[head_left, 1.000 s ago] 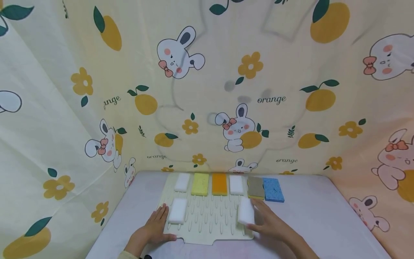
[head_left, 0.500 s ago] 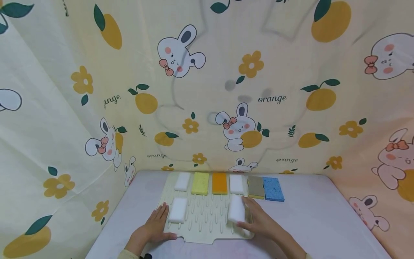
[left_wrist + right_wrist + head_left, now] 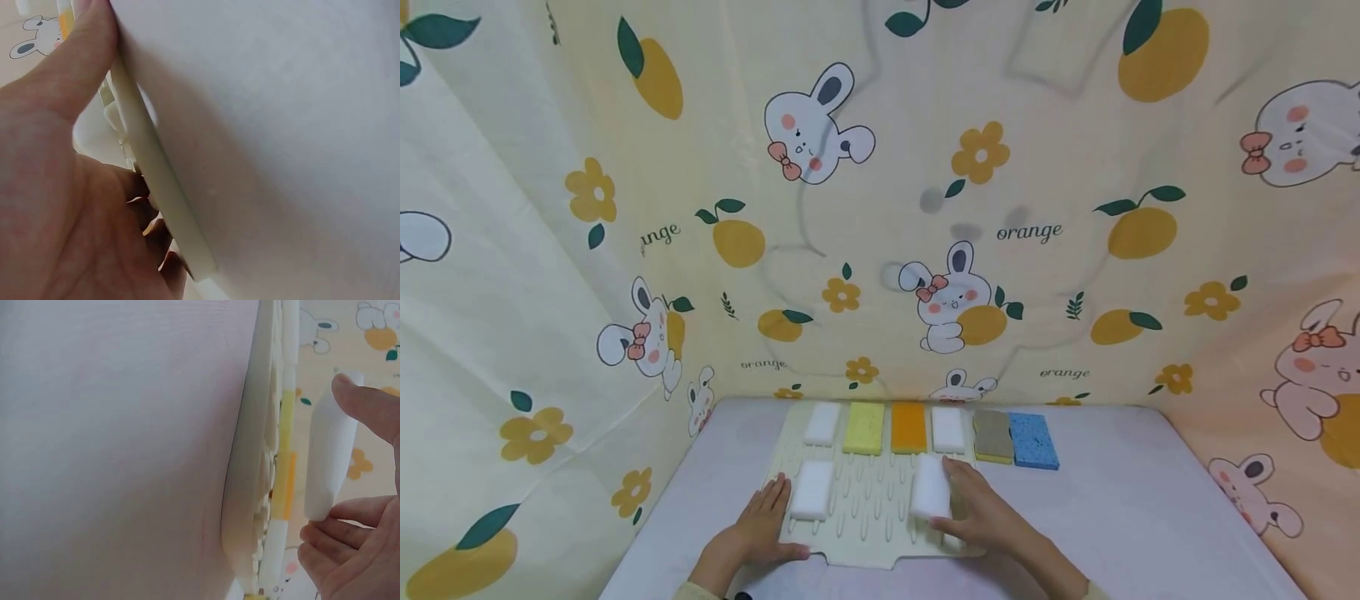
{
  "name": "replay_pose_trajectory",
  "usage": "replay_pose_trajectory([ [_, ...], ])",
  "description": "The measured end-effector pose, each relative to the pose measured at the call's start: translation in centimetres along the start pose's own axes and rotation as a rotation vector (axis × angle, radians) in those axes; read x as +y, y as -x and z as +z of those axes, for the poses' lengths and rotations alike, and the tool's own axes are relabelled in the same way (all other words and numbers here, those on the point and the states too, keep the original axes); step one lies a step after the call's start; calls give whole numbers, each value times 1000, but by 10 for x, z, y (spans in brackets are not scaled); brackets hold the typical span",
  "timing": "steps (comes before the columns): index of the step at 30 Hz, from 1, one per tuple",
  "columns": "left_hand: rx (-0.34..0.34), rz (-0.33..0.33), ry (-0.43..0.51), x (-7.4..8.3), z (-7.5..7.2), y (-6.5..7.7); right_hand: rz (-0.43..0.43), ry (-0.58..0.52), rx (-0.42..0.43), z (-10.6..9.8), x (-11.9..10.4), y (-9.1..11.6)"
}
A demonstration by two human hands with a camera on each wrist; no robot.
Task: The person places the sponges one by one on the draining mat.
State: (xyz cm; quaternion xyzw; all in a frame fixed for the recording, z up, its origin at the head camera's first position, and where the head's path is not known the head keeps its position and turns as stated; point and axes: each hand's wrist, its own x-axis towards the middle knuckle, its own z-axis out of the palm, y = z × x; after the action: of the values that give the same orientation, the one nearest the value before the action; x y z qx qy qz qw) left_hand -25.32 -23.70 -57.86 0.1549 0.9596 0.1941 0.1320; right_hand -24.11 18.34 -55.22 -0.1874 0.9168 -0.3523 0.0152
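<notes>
My right hand (image 3: 981, 510) pinches a white sponge block (image 3: 930, 487) between thumb and fingers, over the right part of a cream ridged board (image 3: 868, 533). In the right wrist view the sponge (image 3: 331, 447) is held edge-on, apart from the board (image 3: 244, 487). My left hand (image 3: 760, 521) rests at the board's left front corner, fingers fairly straight and thumb spread along the front edge. The left wrist view shows that hand's palm (image 3: 56, 206) against the board's rim (image 3: 162, 181). Another white sponge (image 3: 812, 490) lies on the board beside the left fingertips.
Along the board's back lie a white sponge (image 3: 823, 423), a yellow sponge (image 3: 864, 427), an orange sponge (image 3: 908, 427) and a white sponge (image 3: 948, 429). To their right are a grey-and-yellow sponge (image 3: 993, 434) and a blue sponge (image 3: 1034, 440). A printed curtain (image 3: 880, 208) stands behind the table (image 3: 1112, 500).
My right hand has moved left across the board with the white sponge, from near its right edge. The left hand and the other sponges have stayed in place.
</notes>
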Motion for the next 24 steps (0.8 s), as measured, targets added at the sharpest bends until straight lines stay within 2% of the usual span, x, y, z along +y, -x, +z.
replay_pose_trajectory([
  [9, 16, 20, 6, -8, 6, -4, -65, 44, -21, 14, -8, -10],
  [14, 3, 1, 2, -5, 3, -4, -71, 49, -43, 21, -16, -15],
  [18, 2, -18, 0, -1, 0, -2, -108, 69, -45, 26, -22, -20],
  [24, 3, -7, -6, -1, 3, -1, -90, 88, -80, 36, -30, -27],
])
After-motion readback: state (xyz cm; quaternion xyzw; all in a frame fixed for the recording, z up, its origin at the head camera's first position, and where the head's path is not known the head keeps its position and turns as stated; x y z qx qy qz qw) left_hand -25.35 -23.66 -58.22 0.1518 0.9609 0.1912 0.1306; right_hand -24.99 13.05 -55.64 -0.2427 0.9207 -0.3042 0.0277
